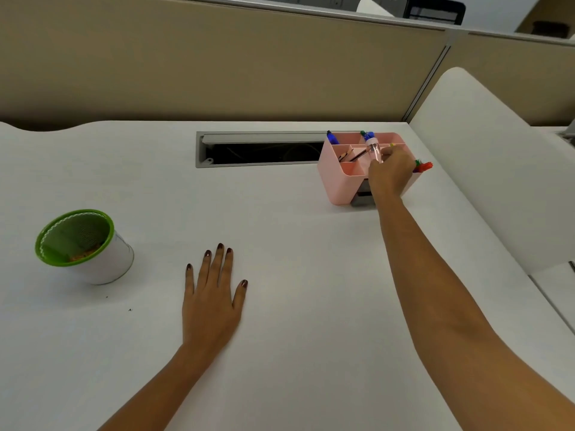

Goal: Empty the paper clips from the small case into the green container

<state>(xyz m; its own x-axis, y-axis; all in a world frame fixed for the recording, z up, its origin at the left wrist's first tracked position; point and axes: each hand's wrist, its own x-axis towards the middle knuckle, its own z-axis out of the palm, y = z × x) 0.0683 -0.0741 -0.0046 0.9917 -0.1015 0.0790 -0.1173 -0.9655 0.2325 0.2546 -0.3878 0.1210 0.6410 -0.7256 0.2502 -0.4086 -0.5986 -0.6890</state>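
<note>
Clear, small cylindrical plastic case [375, 152] is pinched in the right hand [392, 174] over the pink plastic organiser [340, 178]; lift it straight out, then carry it past the flat, empty left hand [213, 301] to the green-rimmed container [74, 236] beyond.

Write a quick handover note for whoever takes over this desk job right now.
Left hand: flat on the white desk, empty.
Right hand: at the pink organizer, fingers closed on a small clear case.
Green container: far left, with some small orange bits at the bottom.
Done: case grasped.
Left: carry it over and tip the clips in; whether it holds any is unclear.
</note>
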